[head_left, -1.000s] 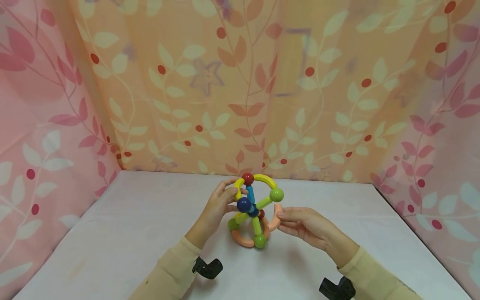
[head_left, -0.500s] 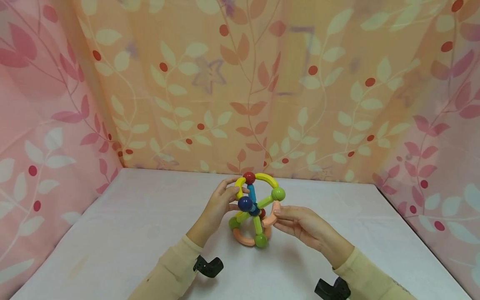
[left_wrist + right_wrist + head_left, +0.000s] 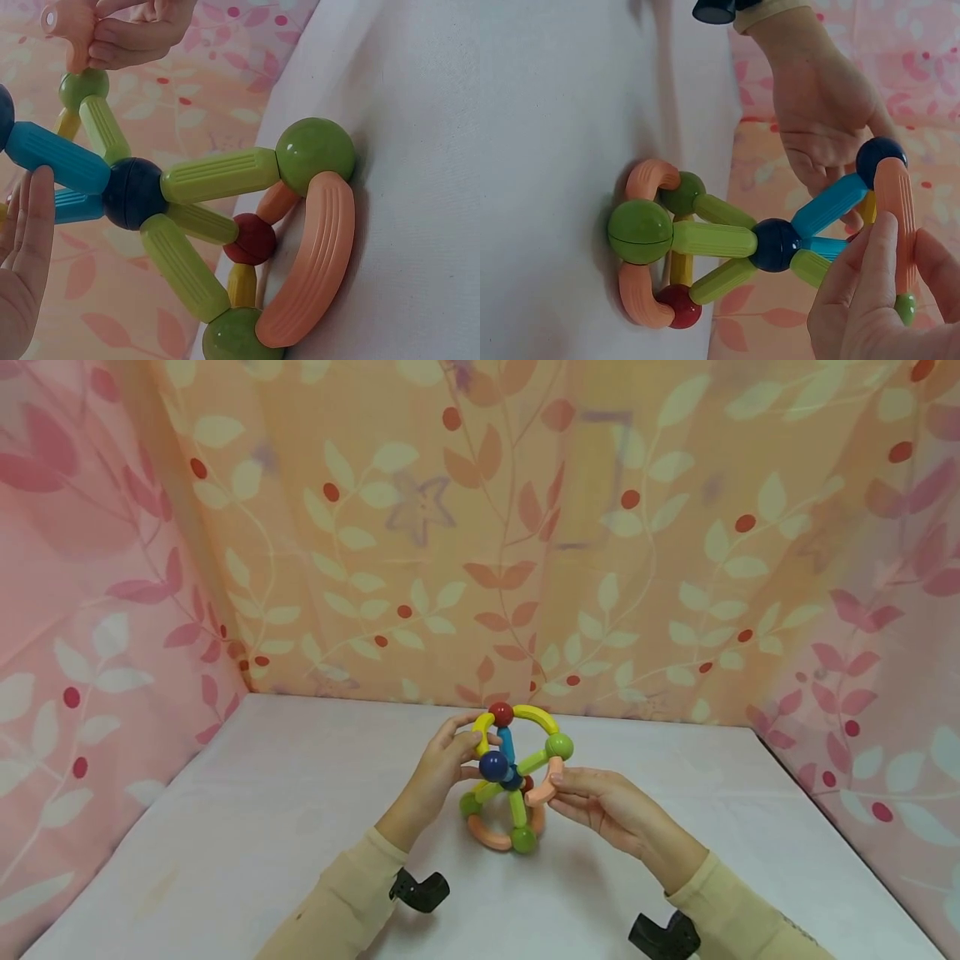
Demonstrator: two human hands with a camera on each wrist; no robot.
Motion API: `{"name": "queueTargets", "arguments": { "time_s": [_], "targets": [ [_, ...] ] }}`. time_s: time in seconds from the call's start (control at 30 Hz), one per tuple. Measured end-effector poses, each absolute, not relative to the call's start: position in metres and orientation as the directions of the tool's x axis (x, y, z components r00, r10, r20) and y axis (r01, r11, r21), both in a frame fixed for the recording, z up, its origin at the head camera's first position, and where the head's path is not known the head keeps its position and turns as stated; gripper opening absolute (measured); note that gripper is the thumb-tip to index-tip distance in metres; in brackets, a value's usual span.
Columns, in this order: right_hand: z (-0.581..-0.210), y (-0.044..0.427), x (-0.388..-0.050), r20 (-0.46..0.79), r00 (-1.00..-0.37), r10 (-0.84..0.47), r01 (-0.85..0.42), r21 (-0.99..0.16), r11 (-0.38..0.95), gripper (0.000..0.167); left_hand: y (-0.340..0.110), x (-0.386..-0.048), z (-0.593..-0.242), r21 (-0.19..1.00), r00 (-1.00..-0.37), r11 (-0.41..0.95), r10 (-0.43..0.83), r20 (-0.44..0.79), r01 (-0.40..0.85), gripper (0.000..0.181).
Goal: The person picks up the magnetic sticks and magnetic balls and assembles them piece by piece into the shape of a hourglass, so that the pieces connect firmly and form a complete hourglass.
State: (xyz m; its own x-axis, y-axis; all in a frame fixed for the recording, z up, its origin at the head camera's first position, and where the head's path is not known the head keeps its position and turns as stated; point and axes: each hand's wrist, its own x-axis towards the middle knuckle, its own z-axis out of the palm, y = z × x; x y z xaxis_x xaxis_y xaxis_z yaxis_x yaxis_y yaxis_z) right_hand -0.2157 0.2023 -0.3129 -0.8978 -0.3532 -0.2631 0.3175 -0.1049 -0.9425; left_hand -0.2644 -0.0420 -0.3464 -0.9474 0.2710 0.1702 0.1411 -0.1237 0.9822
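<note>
A magnetic ball-and-stick model stands on the table, with a dark blue ball (image 3: 775,244) at its middle. Green sticks (image 3: 219,175) and blue sticks (image 3: 60,156) run out from that ball. My left hand (image 3: 431,777) holds the model's upper left side, thumb and fingers about the yellow curved stick (image 3: 483,732); some fingers are hidden behind it. Between thumb and fingers, my right hand (image 3: 611,810) pinches a salmon curved stick (image 3: 546,785). Its upper end meets the right green ball (image 3: 559,746); the lower end points toward the navy ball (image 3: 494,766).
Salmon curved sticks (image 3: 315,262), green balls (image 3: 315,156) and a red ball (image 3: 250,238) form the model's base on the white table (image 3: 262,827). Leaf-patterned cloth (image 3: 360,568) encloses the back and sides. Black wrist mounts (image 3: 423,892) sit by both sleeves.
My right hand has moved left and slightly up, turning the salmon curved stick until its top end reaches the green ball. My left hand keeps its hold on the model.
</note>
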Motion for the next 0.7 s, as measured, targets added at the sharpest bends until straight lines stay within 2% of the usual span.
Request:
{"name": "queueTargets", "arguments": {
  "time_s": [0.27, 0.57, 0.7],
  "targets": [
    [-0.3126, 0.201, -0.2156, -0.253, -0.899, -0.359, 0.311, -0.944, -0.114, 0.024, -0.0416, -0.2648, -0.3467, 0.985, -0.952, -0.115, 0.266, 0.155, 0.128, 0.041],
    [-0.3108, 0.2001, -0.215, -0.246, -0.902, -0.356, 0.308, -0.943, -0.129, 0.023, -0.0412, -0.2652, -0.3463, 0.982, -0.95, -0.13, 0.266, 0.167, 0.136, 0.04],
    [-0.3116, 0.1991, -0.2142, -0.253, -0.902, -0.349, 0.316, -0.939, -0.134, 0.029, -0.041, -0.2644, -0.3466, 0.983, -0.95, -0.128, 0.266, 0.165, 0.135, 0.04]
  ]
}}
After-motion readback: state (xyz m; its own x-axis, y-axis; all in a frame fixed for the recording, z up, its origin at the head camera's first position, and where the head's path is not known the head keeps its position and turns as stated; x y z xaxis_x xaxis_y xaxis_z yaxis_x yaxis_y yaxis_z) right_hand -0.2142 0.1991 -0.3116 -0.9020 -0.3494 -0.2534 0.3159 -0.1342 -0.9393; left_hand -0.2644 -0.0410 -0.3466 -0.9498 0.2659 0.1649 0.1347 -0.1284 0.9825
